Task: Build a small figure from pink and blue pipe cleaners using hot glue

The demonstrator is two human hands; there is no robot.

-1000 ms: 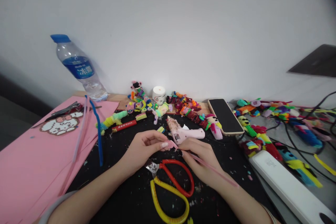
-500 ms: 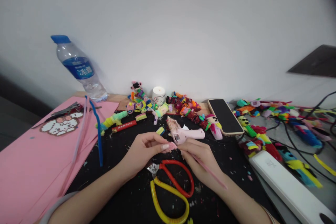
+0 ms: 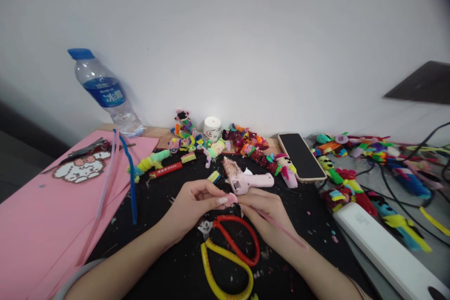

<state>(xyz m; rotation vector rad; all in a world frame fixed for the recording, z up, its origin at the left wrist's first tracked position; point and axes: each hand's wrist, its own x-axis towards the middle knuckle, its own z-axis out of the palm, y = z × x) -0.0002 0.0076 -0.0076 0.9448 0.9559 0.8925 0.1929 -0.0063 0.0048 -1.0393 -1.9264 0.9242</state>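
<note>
My left hand (image 3: 197, 204) pinches a small pink coil (image 3: 231, 198) between thumb and fingertips. From that coil a pink pipe cleaner (image 3: 281, 228) runs through the closed fingers of my right hand (image 3: 265, 211), its free end lying over my right wrist. Both hands are close together above a black mat (image 3: 158, 262). Just below them lie scissors (image 3: 230, 293) with one red and one yellow handle; their blades are partly under my left hand. Right behind my fingertips rests a pale pink glue gun (image 3: 255, 180) with a crusted nozzle end.
Pink sheets (image 3: 42, 234) lie at left with a blue pipe cleaner (image 3: 132, 183) across their edge. A water bottle (image 3: 105, 91) leans against the wall. Colourful pipe-cleaner figures (image 3: 214, 149), a phone (image 3: 302, 157) and a white device (image 3: 386, 253) are around the mat, with black cables at right.
The pink coil has turned slightly between my fingertips and shows a rounder face. The pipe cleaner's free end has shifted a little right and down. Both hands stay in nearly the same place.
</note>
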